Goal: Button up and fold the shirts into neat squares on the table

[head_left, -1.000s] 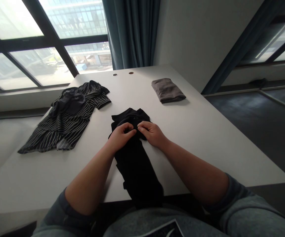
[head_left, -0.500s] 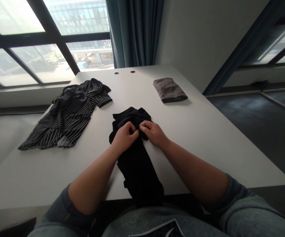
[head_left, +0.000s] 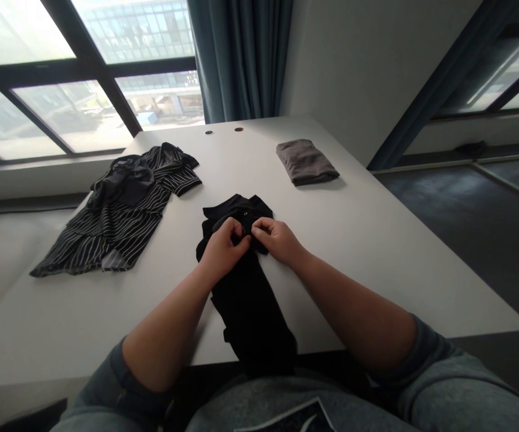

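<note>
A black garment (head_left: 254,312) lies lengthwise on the white table (head_left: 367,264), its near end reaching the front edge by my body. Its far end is bunched, with a collar-like fold and a small light button or snap. My left hand (head_left: 225,243) pinches the bunched cloth from the left, fingers closed. Close beside it, my right hand (head_left: 275,239) pinches the same cloth from the right. The fingertips of both hands almost meet. Exactly which bit of cloth lies between them is too dark to make out.
A black-and-white striped garment (head_left: 128,225) lies spread at the left, with a plain dark piece (head_left: 128,180) on top. At the back right sits a folded grey-brown cloth (head_left: 308,162). Two round cable holes are near the far edge, before a blue curtain (head_left: 243,60) and windows.
Both hands keep their pinch on the black garment, with only tiny finger movement. The whole view has shifted slightly.
</note>
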`<state>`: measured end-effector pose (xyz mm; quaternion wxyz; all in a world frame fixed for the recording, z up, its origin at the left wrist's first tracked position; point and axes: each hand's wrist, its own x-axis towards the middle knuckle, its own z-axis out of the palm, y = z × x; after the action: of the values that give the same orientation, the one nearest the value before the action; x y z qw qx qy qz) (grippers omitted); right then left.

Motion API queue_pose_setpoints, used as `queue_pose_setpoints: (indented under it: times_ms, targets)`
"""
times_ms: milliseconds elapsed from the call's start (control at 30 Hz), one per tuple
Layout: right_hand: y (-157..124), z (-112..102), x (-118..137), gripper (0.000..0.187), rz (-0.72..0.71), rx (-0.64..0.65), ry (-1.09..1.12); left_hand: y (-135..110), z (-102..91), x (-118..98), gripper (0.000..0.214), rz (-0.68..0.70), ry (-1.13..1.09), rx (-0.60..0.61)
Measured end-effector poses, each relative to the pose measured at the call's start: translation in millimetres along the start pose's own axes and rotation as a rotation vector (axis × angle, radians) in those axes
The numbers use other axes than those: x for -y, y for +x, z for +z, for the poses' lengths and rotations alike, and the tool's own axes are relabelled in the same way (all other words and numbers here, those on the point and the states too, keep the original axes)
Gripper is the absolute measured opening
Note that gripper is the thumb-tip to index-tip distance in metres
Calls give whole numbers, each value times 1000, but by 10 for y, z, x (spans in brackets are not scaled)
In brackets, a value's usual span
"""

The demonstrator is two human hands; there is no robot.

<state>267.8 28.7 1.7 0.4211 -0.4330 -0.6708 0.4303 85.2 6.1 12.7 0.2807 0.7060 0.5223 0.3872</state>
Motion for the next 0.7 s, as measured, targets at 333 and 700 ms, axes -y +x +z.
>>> queue_pose_setpoints:
  times_ms: [333, 700]
  targets:
    - [-9, -13, 18, 17, -107, 32, -150, 6, 16, 29, 30, 89, 22, 66]
    - [15, 31, -80, 27, 225, 113, 325, 17, -63, 16, 5, 183, 183, 116]
